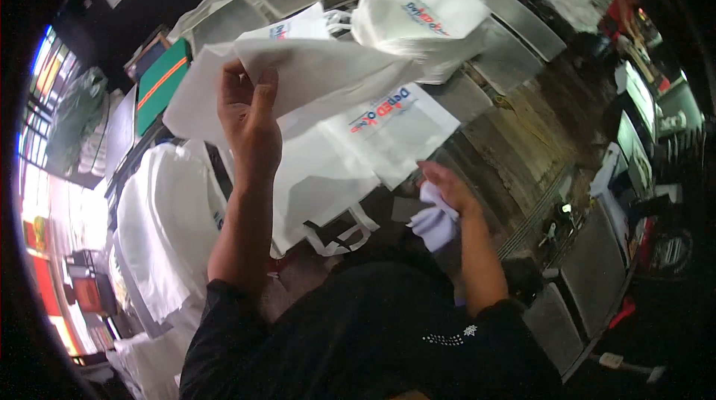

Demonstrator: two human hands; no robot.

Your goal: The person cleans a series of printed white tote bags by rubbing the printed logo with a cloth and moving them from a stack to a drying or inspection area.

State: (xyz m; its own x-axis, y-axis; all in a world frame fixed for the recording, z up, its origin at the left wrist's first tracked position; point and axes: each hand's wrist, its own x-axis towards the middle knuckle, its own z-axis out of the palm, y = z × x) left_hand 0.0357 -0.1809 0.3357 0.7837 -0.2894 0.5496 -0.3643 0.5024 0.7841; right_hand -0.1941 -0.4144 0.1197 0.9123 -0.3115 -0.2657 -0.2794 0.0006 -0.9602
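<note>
My left hand (251, 113) is raised, thumb and fingers pinching a thin white sheet (328, 64) that stretches rightward over the work surface. Whether this sheet is part of a bag, I cannot tell. A crumpled pale lavender-white cloth (435, 225) is in my right hand (447, 187), near the table's front edge. Between my hands lies a flat white fabric bag (321, 172), its handle loop (347, 236) toward me. A white piece with red and blue print (399, 135) lies at its upper right, close to my right hand.
A thick stack of printed white bags (421, 23) stands at the back. White fabric bags (168, 213) are heaped at the left, below a green board with an orange stripe (162, 87). Grey flat panels (514, 49) ring the worn wooden surface (514, 146). Someone in red (620, 12) is at the far right.
</note>
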